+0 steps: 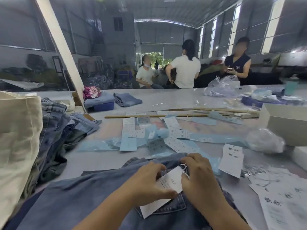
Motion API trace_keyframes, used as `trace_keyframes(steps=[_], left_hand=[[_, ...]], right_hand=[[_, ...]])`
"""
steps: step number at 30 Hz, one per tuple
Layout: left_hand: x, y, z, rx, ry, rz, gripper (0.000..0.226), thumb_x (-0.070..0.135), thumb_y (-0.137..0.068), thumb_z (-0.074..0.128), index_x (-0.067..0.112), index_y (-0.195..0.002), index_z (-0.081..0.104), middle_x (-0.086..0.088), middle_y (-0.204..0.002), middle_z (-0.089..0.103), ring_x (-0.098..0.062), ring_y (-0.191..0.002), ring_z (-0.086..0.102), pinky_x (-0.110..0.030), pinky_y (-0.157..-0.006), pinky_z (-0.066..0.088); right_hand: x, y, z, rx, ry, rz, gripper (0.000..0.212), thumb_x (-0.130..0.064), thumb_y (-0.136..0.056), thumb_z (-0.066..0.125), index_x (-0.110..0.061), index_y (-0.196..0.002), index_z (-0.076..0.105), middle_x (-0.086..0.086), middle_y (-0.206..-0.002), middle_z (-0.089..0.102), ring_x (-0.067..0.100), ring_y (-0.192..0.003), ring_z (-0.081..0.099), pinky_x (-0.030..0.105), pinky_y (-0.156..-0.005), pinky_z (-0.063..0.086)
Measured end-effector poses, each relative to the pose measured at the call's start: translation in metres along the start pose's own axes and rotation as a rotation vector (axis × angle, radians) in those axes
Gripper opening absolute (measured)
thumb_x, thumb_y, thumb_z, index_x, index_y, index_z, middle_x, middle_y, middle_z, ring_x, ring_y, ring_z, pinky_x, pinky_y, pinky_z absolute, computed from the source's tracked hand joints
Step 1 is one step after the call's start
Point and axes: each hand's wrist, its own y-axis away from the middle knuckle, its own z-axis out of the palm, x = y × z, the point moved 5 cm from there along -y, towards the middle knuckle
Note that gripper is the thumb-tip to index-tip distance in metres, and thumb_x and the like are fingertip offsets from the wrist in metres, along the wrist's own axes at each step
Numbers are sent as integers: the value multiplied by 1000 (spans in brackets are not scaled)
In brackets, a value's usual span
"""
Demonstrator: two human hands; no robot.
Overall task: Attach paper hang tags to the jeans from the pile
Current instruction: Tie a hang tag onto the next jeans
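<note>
- Two hands work close together over one pair of jeans that lies flat on the table right in front of me.
- My left hand has its fingers curled on a white paper hang tag, with the thumb pressing the tag down onto the denim near the back pocket.
- My right hand is at the top corner of the same tag, and its fingertips pinch the thin white string there, at the waistband.
- I see a pile of jeans on my left, beside a cream cloth bag.
- More white tags lie to the right of the hands, apart from them.
- Blue and white sticker strips are spread on the table beyond the jeans.
- Three persons are far behind the table; what they do I cannot tell.
</note>
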Motion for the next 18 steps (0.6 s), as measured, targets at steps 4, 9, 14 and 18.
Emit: trace_keyframes(steps=[4, 9, 14, 18], left_hand=[[7, -8, 0, 66, 6, 13, 71, 76, -72, 51, 34, -129, 51, 19, -114, 51, -1, -103, 50, -20, -86, 43], [25, -30, 10, 125, 115, 79, 28, 50, -89, 61, 33, -112, 64, 14, -100, 61, 0, -88, 55, -16, -72, 43], [27, -49, 20, 120, 271, 116, 6, 31, -82, 63, 32, -87, 67, 11, -79, 66, -1, -69, 58, -23, -64, 47], [11, -49, 28, 190, 422, 145, 16, 19, -87, 65, 34, -82, 69, 18, -74, 65, 3, -65, 55, -12, -61, 41]], right_hand=[[7, 7, -2, 93, 24, 102, 49, 1, -77, 64, -12, -124, 60, 4, -115, 59, 29, -110, 49, 39, -98, 41], [15, 4, -1, 58, -49, 152, 28, -7, -88, 60, -17, -114, 67, -3, -105, 62, 20, -102, 48, 34, -90, 39], [22, -1, 3, 67, -106, 190, 25, -6, -86, 63, -20, -106, 70, -5, -97, 60, 21, -100, 49, 38, -91, 42], [24, -2, 9, 58, -107, 163, 19, -17, -91, 62, -26, -105, 70, -15, -91, 51, 15, -100, 45, 34, -91, 37]])
